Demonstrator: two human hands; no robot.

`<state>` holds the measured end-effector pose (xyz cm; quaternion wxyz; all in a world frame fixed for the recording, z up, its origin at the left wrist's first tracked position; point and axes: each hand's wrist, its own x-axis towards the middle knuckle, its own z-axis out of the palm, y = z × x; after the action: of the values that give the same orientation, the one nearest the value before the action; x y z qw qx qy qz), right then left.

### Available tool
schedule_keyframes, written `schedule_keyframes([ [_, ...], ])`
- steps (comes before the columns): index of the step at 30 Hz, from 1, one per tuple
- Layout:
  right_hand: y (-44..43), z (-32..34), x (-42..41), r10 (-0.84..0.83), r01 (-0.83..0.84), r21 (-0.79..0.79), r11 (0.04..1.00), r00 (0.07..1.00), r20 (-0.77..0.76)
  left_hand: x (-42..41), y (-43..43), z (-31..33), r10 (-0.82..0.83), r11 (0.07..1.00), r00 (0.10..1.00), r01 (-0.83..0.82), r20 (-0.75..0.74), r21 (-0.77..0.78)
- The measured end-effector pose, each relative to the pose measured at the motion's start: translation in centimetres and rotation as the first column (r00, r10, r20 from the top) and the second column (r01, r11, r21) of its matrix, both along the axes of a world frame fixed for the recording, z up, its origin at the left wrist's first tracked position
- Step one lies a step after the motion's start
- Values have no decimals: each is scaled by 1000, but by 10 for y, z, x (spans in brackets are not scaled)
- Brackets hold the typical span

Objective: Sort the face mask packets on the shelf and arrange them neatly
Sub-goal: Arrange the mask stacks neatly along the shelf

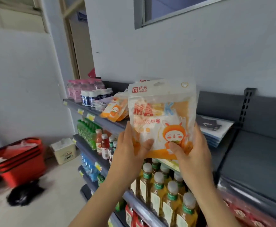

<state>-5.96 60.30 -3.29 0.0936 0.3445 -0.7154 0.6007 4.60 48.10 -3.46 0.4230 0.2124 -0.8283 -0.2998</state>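
The left hand point(130, 149) and right hand point(193, 149) grip the bottom corners of an upright mask packet point(161, 115) (another hides behind it), probably to square their edges. A loose pile point(116, 110) lies up-left of the hands on the shelf point(107, 122).

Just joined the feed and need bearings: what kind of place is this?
Likely a small shop: tiered shelving with yellow price tags, rows of bottled drinks, stacked red shopping baskets on the floor.
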Motion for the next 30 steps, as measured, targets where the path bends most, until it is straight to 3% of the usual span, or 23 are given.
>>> schedule_keyframes([
  [8, -140, -9, 56, 0, 0, 18, 1000, 1000, 18, 54, -131, -13, 39, 985, 990, -15, 135, -174],
  [19, -272, -21, 112, 30, -33, 84, 996, 999, 41, 111, -265, -31, 33, 997, 985, -21, 167, -75],
  [30, -332, -19, 58, -71, 65, 137, 988, 997, 41, 52, -335, -20, -65, 989, 976, 91, 207, -117],
])
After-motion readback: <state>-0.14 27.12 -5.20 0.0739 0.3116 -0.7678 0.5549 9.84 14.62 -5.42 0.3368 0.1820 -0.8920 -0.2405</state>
